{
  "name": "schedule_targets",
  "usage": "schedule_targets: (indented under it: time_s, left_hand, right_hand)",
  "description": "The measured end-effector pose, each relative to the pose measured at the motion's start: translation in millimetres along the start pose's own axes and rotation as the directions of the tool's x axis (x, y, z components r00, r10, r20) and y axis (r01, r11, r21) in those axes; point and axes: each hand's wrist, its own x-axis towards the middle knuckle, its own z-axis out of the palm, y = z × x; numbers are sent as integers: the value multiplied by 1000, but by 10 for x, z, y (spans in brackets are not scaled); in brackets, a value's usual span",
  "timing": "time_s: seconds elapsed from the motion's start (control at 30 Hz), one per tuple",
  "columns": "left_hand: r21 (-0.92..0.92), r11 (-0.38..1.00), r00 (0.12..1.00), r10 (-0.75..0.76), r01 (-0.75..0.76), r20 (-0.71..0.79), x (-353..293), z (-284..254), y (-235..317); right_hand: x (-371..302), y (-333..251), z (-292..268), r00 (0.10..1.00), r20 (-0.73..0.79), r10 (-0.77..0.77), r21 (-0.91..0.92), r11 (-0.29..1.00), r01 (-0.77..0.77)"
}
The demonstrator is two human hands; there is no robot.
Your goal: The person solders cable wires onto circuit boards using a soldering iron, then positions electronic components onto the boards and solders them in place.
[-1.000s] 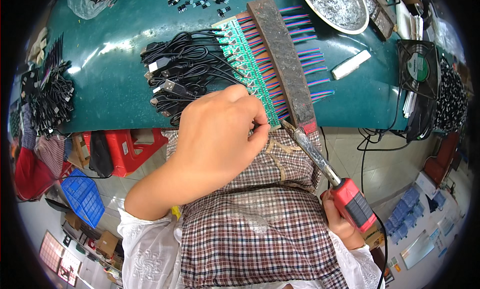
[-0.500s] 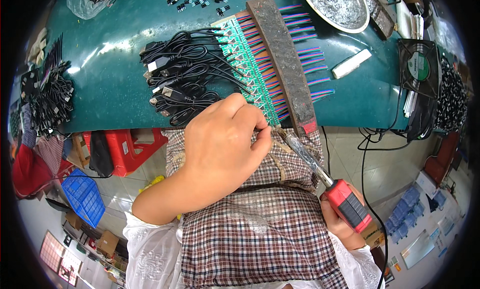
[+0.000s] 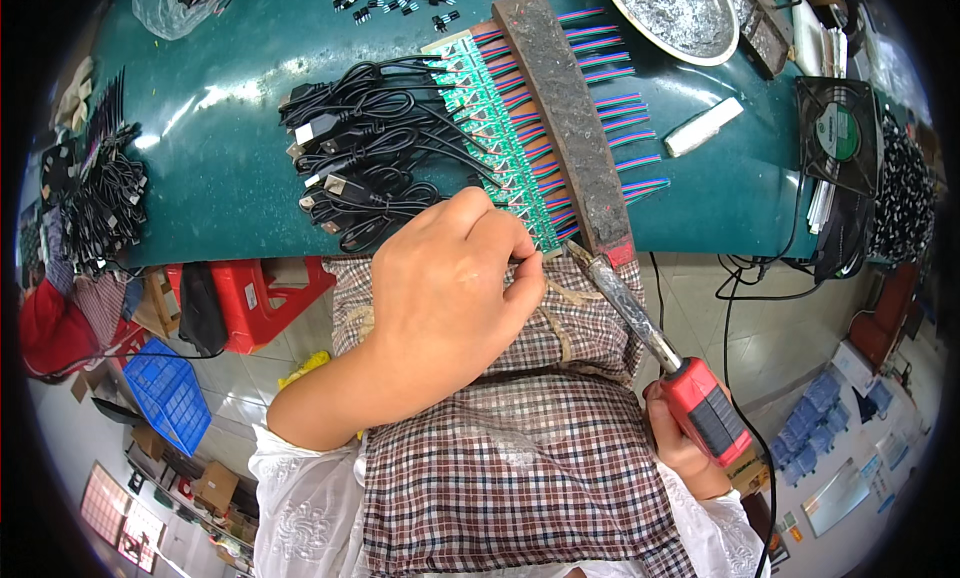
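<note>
The left hand (image 3: 440, 293) pinches narrowly at the board's (image 3: 508, 168) near end; its hold is hidden. The right hand (image 3: 682, 436) grips the iron (image 3: 640, 313), whose tip has shifted farther, toward the wires (image 3: 567, 228), likely taking heat off the pinched spot. The board lies on the surface (image 3: 235, 183), left of the bar (image 3: 570, 128).

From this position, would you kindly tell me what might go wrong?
If the soldering iron is hot, a slip might burn the left hand, whose fingertips are close to the iron's tip. The tip is also near the coloured wires at the green board's near end, so their insulation could scorch.
</note>
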Motion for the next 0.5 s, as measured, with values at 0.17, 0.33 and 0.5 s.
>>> schedule_targets:
  time_s: [0.17, 0.33, 0.5]
  left_hand:
    - [2, 1000, 1000, 0, 0, 4, 1, -2, 2]
    - [6, 1000, 1000, -12, 12, 19, -5, -7, 5]
    - [5, 1000, 1000, -2, 2, 13, -1, -6, 5]
  right_hand:
    - [23, -2, -11, 1000, -26, 11, -30, 999, -11]
    - [38, -56, 15, 994, -23, 111, 94, 990, -108]
    - [49, -19, 11, 996, 7, 88, 87, 992, -88]
